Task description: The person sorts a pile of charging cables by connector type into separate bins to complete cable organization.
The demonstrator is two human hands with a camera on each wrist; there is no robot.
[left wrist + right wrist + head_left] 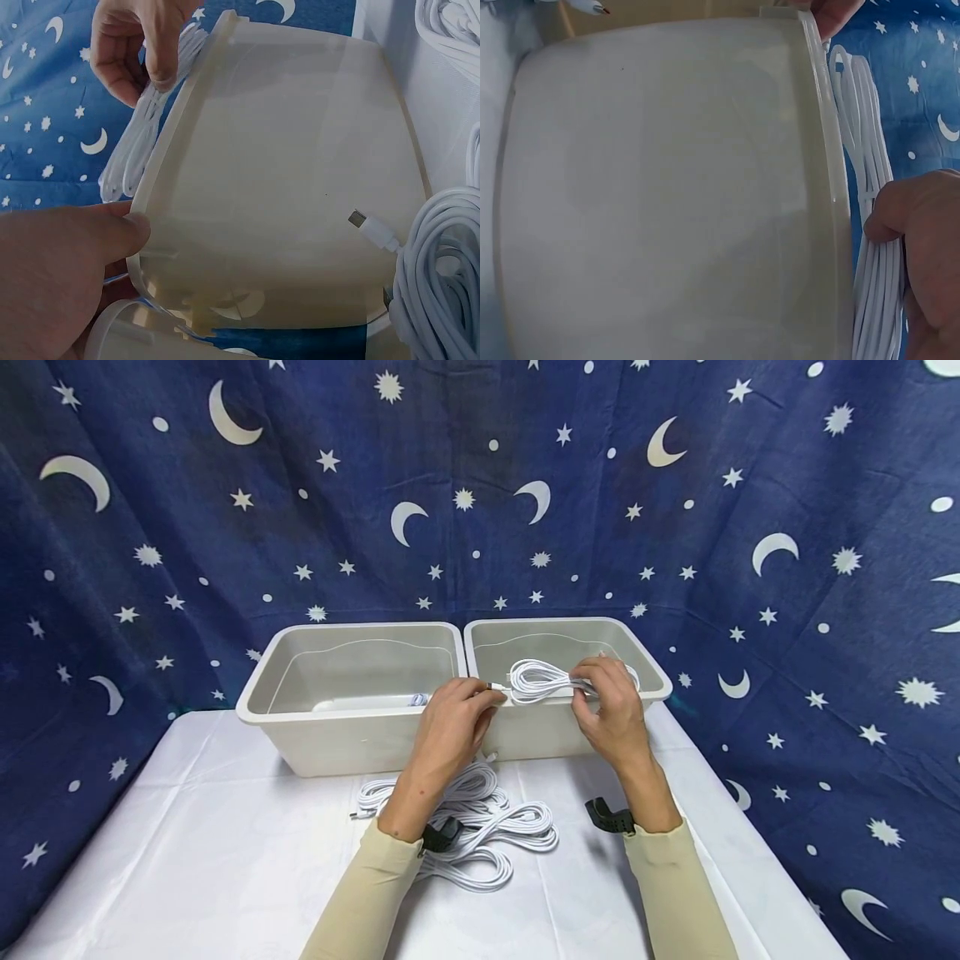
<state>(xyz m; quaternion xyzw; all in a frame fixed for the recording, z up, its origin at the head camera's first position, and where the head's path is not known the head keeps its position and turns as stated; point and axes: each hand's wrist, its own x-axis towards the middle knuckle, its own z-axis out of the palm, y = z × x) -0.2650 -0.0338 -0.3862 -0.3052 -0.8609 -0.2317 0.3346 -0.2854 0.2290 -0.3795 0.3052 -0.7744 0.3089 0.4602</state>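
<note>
Cord, one white coil [551,682], is up in the air by the front edge of the right tub [547,731]. I cannot tell if it touches that edge. Two hands are on it. The right hand [613,703] pinches the strands between thumb and fingers. The left hand [453,718] has its thumb and fingers bent in around the tip of one white plug [498,687] on the coil. The tip is mostly hidden by those fingers.

Two pale tubs stand side by side, the right tub and the left tub [345,739]. One white thing with a blue mark [360,702] lies in the left tub. The front wall hides part of it, so I cannot tell what it is.

More white cords [483,814] lie in a heap on the white cloth [187,835] in front. The loops cross and the left arm covers some, so they are hard to count. Two plug ends poke out of the heap.

Two tan sleeves [678,893] are cut off at the bottom. Two black wrist bands [442,835] show, one on each arm. Behind is one blue curtain [480,443] with moons and stars, cut off at the top.
</note>
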